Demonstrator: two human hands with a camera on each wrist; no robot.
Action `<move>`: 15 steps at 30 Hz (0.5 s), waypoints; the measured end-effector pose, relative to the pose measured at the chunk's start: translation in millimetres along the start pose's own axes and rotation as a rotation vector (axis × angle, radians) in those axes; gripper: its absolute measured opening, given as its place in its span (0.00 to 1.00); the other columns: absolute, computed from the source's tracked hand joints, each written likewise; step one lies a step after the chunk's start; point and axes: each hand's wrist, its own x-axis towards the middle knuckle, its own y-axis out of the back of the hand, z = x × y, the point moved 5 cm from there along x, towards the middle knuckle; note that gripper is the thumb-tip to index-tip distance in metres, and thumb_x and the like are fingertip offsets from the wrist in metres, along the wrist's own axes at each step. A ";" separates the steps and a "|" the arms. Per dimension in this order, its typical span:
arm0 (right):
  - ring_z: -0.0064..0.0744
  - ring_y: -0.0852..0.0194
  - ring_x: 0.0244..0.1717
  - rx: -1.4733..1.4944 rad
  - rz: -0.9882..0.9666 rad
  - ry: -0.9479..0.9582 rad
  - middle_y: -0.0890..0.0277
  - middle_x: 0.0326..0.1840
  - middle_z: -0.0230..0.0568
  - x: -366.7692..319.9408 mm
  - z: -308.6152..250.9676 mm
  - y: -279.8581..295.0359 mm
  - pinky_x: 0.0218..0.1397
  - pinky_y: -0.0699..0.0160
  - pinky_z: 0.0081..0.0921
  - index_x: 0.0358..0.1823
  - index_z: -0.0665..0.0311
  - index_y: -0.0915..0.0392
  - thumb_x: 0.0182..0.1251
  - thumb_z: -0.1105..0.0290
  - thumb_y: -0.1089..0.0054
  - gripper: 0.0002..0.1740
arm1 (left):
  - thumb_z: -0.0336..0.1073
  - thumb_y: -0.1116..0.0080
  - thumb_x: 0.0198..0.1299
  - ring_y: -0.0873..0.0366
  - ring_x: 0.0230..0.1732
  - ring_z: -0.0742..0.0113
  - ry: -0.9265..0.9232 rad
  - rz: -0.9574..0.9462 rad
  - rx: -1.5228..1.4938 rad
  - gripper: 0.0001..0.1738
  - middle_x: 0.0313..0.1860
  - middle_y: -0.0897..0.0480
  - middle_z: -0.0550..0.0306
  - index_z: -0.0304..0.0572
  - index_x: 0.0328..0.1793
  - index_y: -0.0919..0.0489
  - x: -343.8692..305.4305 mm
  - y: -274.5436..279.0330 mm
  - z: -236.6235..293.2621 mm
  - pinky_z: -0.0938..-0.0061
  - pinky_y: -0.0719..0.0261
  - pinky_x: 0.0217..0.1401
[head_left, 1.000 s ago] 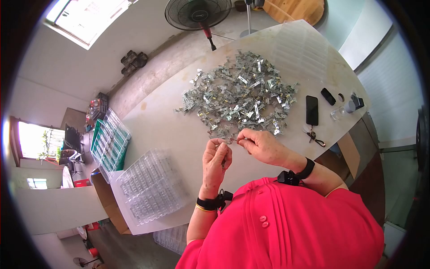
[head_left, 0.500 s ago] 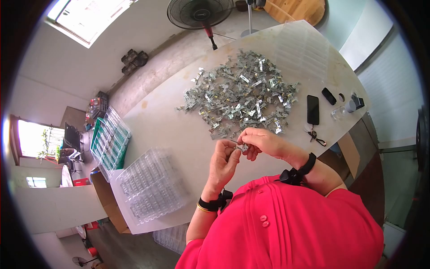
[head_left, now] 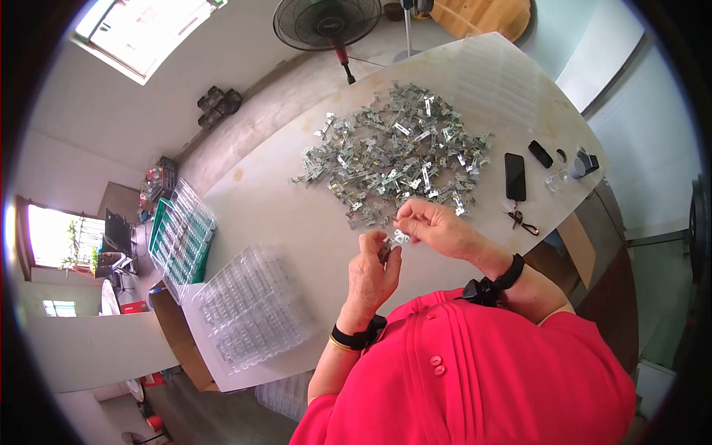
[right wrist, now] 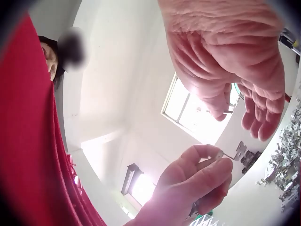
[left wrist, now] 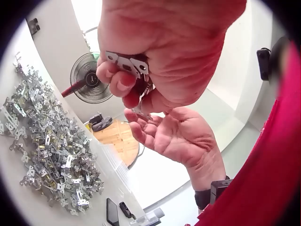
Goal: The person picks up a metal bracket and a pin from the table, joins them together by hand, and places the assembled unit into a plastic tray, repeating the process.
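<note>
Thumb and forefinger of my left hand (head_left: 372, 278) pinch a small flat metal bracket (head_left: 401, 236) with holes in it. In the left wrist view, another metal bracket (left wrist: 126, 62) sits in the curled fingers of that hand, against the palm. Just beyond the pinched bracket is my right hand (head_left: 441, 231), palm turned down. Its thumb and forefinger pinch a small thin piece (right wrist: 228, 112), mostly hidden by the fingertips, while the other fingers extend loosely. A large pile of similar metal brackets (head_left: 400, 152) lies on the table (head_left: 259, 200) ahead of both hands.
Stacked clear plastic trays (head_left: 256, 308) stand at the table's left, near a green tray (head_left: 182, 237). On the right are a phone (head_left: 515, 176), a black case (head_left: 541, 153) and a clear bottle (head_left: 565, 178). A clear sheet (head_left: 500, 81) lies at the far end.
The hands met at the fingertips before; now the right hand has drawn slightly up and away. The bracket in the left hand has turned and shows its flat face beyond the fingertips.
</note>
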 end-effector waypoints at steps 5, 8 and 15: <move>0.18 0.21 0.37 -0.004 -0.039 -0.173 0.22 0.36 0.30 -6.1 10.4 -6.2 0.40 0.17 0.22 0.44 0.63 0.24 0.76 0.66 0.43 0.08 | 0.30 0.37 0.62 0.18 0.26 0.55 0.007 -0.032 0.065 0.21 0.28 0.18 0.51 0.36 0.56 0.33 -0.6 -1.9 -1.3 0.65 0.21 0.30; 0.19 0.21 0.35 -0.008 -0.100 -0.257 0.21 0.35 0.31 -6.7 5.0 -6.0 0.40 0.18 0.21 0.43 0.64 0.24 0.76 0.67 0.44 0.08 | 0.30 0.37 0.61 0.18 0.25 0.54 -0.024 -0.021 0.079 0.22 0.28 0.19 0.52 0.36 0.58 0.33 0.2 -5.0 -1.5 0.64 0.22 0.29; 0.18 0.25 0.31 0.017 -0.093 -0.175 0.23 0.31 0.30 -2.3 12.3 -2.8 0.37 0.21 0.20 0.41 0.65 0.25 0.76 0.69 0.44 0.07 | 0.30 0.36 0.61 0.18 0.27 0.56 0.015 -0.090 0.033 0.25 0.31 0.19 0.52 0.37 0.61 0.34 3.5 -4.5 4.8 0.66 0.21 0.31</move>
